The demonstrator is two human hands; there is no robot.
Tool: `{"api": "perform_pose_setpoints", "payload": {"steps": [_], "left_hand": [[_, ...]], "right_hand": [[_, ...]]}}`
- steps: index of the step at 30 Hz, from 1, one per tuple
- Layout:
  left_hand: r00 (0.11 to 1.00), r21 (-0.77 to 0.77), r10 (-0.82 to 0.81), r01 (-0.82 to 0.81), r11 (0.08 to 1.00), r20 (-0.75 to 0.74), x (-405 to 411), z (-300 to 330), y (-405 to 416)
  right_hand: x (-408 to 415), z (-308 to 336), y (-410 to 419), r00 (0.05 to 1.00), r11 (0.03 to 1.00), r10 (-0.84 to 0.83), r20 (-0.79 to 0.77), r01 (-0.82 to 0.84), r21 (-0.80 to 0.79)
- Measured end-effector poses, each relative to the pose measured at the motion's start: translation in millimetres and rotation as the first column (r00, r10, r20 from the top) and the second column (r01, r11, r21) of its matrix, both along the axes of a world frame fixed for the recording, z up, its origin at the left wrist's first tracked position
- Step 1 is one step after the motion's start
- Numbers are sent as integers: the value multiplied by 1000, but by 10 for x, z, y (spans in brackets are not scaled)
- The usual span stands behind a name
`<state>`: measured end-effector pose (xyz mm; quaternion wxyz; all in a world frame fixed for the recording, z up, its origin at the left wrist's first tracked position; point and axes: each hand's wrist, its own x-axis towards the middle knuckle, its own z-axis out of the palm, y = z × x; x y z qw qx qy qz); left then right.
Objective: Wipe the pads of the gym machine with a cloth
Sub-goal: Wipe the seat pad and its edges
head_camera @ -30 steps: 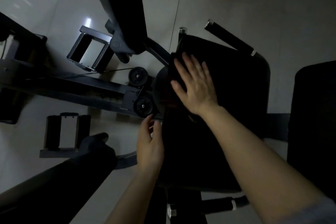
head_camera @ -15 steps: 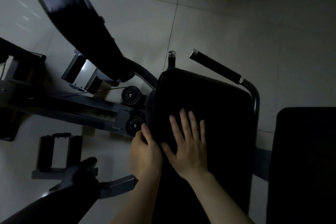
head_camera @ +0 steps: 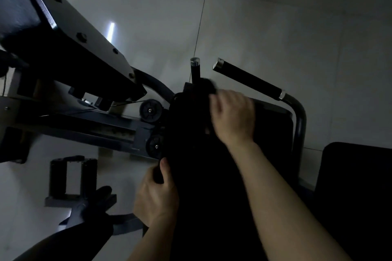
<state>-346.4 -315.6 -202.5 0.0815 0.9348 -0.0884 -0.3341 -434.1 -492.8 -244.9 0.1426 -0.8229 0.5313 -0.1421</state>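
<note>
Your right hand [head_camera: 233,117] bunches a dark cloth [head_camera: 203,89] at the seat pad's [head_camera: 273,125] far edge, left hand [head_camera: 158,195] grips its left edge.

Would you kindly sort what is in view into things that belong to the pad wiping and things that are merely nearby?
In the job:
dark cloth, bunched under the right hand
black pad
left hand, gripping the pad's left edge

Merely nearby:
handle bar
cable pulleys
angled pad
tiled floor
</note>
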Motion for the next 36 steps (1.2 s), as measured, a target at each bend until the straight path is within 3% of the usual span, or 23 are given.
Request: {"api": "perform_pose_setpoints", "payload": {"steps": [3,5,7,8,10,13,15,16,17,19,21,24,27,30,33,36], "left_hand": [[1000,-6,-3,3,1000,-26,35,16,17],[999,1,-4,4,1000,-52,43,23,6],[999,7,-9,10,1000,-51,42,22,4],[999,9,-9,9,1000,-50,43,21,3],[999,4,18,-18,1000,-41,28,10,-13],[999,18,23,-23,1000,35,-18,-21,-28],[998,29,14,-16,999,53,-52,-18,-33],[998,32,16,-18,999,54,-54,-17,-32],[999,31,17,-18,999,50,-51,-16,-31],[1000,17,13,-13,1000,28,-31,-9,-22],[1000,8,8,-8,1000,1,-15,-9,-22],[1000,21,-4,4,1000,25,-20,-20,-7],[999,-2,-10,10,1000,43,-35,-20,-19],[999,-23,-19,20,1000,37,-25,-39,11],[999,-57,-19,22,998,40,-38,-4,15],[999,-80,-28,31,996,34,-31,17,17]], "right_hand": [[-701,-120,117,938,943,-330,-104,333,11],[-863,-114,285,780,775,-604,-161,623,109],[-691,-82,371,645,617,-732,-217,764,187],[-547,-43,407,641,609,-727,-245,767,201],[-231,39,534,760,747,-605,-237,645,163],[231,163,857,972,973,-148,-185,177,150],[324,201,985,983,986,90,-162,-65,156],[254,173,1010,981,984,125,-150,-103,148],[109,117,1046,986,988,90,-142,-71,137],[-303,38,1189,976,973,-134,-171,162,164],[-667,47,1324,886,873,-384,-261,440,209],[-771,100,1072,745,707,-580,-330,662,251],[-675,79,344,702,619,-644,-304,712,331],[-655,5,9,762,698,-594,-259,648,306],[-761,-61,359,783,757,-599,-166,622,202],[-918,-103,1022,733,714,-665,-142,680,165]]}}
